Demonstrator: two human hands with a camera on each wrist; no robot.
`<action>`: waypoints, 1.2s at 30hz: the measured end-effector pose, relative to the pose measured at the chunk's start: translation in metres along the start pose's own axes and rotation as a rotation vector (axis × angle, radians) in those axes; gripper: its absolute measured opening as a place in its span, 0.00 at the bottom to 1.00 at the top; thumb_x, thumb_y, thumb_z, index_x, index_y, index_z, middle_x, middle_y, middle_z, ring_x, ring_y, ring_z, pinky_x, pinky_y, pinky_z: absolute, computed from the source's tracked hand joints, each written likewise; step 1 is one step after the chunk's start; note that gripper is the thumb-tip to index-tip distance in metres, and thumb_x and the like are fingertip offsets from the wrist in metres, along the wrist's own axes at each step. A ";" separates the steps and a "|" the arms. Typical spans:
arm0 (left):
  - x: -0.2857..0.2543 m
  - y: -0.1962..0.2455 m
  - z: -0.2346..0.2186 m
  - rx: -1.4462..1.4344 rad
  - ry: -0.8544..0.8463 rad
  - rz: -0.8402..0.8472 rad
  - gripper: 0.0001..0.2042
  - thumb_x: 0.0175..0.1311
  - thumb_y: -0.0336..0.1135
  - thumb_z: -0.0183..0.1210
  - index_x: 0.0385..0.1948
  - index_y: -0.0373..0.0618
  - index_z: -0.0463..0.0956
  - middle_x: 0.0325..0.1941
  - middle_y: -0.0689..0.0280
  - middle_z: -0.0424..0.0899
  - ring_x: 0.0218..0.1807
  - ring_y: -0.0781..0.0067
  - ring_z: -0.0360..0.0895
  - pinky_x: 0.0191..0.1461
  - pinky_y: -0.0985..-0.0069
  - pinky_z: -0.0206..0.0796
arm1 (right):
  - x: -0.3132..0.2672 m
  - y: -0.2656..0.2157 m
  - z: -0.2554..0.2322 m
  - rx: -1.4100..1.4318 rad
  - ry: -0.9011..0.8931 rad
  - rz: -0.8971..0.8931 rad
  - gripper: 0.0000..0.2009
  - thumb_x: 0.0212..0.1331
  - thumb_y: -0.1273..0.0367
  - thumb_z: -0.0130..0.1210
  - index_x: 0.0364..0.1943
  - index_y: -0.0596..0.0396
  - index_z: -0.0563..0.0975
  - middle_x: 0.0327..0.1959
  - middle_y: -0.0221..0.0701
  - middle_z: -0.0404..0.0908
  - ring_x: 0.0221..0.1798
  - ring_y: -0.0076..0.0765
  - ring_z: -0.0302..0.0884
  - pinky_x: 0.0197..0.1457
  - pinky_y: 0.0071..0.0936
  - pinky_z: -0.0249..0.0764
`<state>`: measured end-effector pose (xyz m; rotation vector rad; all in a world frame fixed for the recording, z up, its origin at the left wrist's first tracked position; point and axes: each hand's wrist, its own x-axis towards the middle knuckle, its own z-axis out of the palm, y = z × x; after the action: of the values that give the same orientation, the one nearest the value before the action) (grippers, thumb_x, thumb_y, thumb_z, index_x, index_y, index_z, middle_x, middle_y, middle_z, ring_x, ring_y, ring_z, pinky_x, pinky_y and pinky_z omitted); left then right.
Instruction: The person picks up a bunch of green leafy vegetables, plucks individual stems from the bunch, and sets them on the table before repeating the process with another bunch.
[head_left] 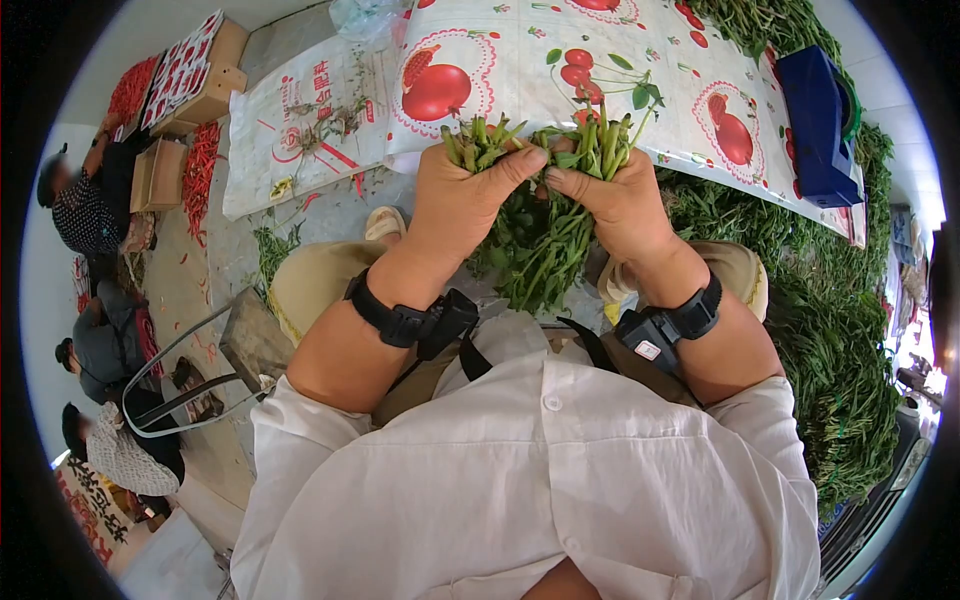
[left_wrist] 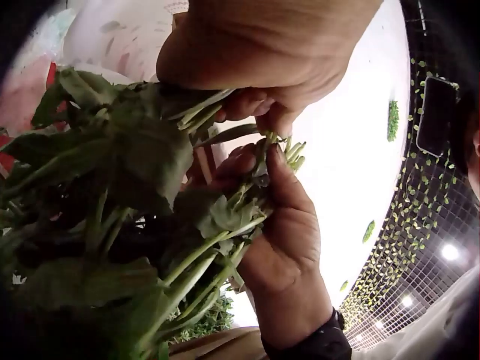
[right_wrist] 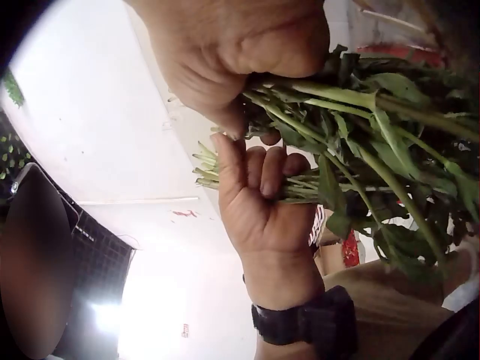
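My left hand [head_left: 452, 200] grips a bunch of leafy green stems [head_left: 482, 140], its cut ends sticking up past the thumb. Beside it, my right hand [head_left: 628, 205] holds another part of the greens [head_left: 606, 145] in curled fingers. The two thumbs almost meet at the middle. Leaves [head_left: 540, 265] hang down below both hands, between the knees. In the left wrist view, the right hand [left_wrist: 281, 244] pinches near the stem tops. The right wrist view shows the left hand's [right_wrist: 266, 202] fingers wrapped round its stems, whose ends [right_wrist: 207, 166] point outward.
A table covered with a fruit-print cloth [head_left: 470, 50] stands just ahead, with a blue plastic box [head_left: 815, 125] at its right. Heaps of greens [head_left: 830, 370] lie on the right. A white sack [head_left: 260, 150] with plant scraps, red peppers [head_left: 200, 170] and several people [head_left: 110, 340] are at the left.
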<state>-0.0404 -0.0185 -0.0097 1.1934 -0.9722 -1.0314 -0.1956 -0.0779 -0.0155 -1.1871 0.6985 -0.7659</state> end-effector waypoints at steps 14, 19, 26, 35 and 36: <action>0.003 0.004 0.000 -0.030 -0.104 0.000 0.10 0.55 0.32 0.61 0.35 0.35 0.79 0.31 0.67 0.82 0.30 0.82 0.74 0.34 0.82 0.67 | 0.000 0.002 0.002 -0.001 0.005 -0.047 0.12 0.50 0.80 0.56 0.40 0.62 0.75 0.35 0.28 0.78 0.37 0.20 0.73 0.41 0.19 0.73; 0.000 0.006 0.001 0.165 -0.079 0.022 0.10 0.56 0.33 0.60 0.35 0.36 0.79 0.29 0.67 0.82 0.29 0.82 0.74 0.33 0.82 0.67 | -0.002 0.000 0.002 -0.185 0.025 -0.048 0.11 0.49 0.79 0.57 0.39 0.61 0.75 0.33 0.27 0.78 0.36 0.18 0.72 0.39 0.18 0.71; -0.001 0.003 0.003 0.223 -0.042 0.088 0.10 0.58 0.35 0.58 0.34 0.38 0.79 0.25 0.69 0.81 0.28 0.85 0.71 0.31 0.83 0.64 | -0.002 -0.002 0.003 -0.278 0.036 -0.098 0.11 0.49 0.78 0.58 0.38 0.61 0.75 0.32 0.26 0.78 0.33 0.16 0.70 0.37 0.18 0.70; 0.005 0.000 -0.009 -0.097 0.122 -0.030 0.10 0.57 0.36 0.60 0.21 0.41 0.74 0.16 0.77 0.68 0.19 0.87 0.60 0.20 0.83 0.51 | 0.006 0.008 -0.013 -0.234 -0.010 -0.194 0.08 0.53 0.77 0.55 0.38 0.62 0.74 0.34 0.34 0.78 0.31 0.25 0.74 0.37 0.21 0.72; 0.006 0.002 -0.010 -0.179 0.133 -0.053 0.09 0.56 0.35 0.61 0.20 0.42 0.73 0.16 0.77 0.67 0.18 0.87 0.59 0.19 0.83 0.49 | 0.005 0.006 -0.012 -0.173 0.024 -0.152 0.08 0.53 0.77 0.54 0.38 0.63 0.74 0.32 0.33 0.78 0.28 0.23 0.74 0.34 0.20 0.71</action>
<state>-0.0285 -0.0220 -0.0087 1.1287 -0.7328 -1.0439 -0.2014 -0.0874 -0.0242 -1.4025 0.7110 -0.8600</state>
